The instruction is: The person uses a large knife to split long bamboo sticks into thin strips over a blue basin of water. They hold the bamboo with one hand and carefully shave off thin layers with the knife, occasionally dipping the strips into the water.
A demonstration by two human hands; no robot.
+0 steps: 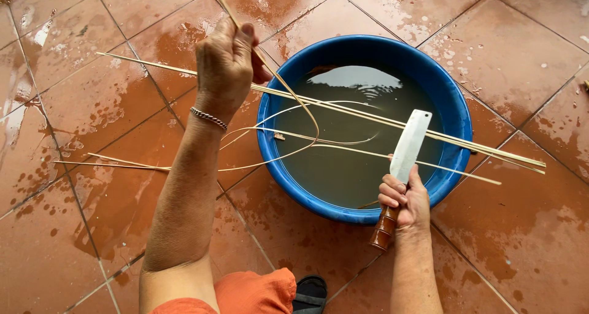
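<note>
My left hand (226, 62) is raised over the floor left of a blue basin, its fingers closed on a thin bamboo strip (288, 90) that runs up out of the picture and curves down into a loop over the water. My right hand (405, 200) grips the brown wooden handle of a broad-bladed knife (410, 147); the pale blade points up and away over the basin's near right side. The blue basin (457, 114) holds murky water. Several long thin bamboo strips (491, 151) lie across its rim, reaching from the left floor to the right.
Wet reddish-brown floor tiles (527, 240) surround the basin, with puddles at the far side. More thin strips (116, 162) lie on the floor at left. An orange garment (251, 292) and a dark sandal (310, 294) show at the bottom edge.
</note>
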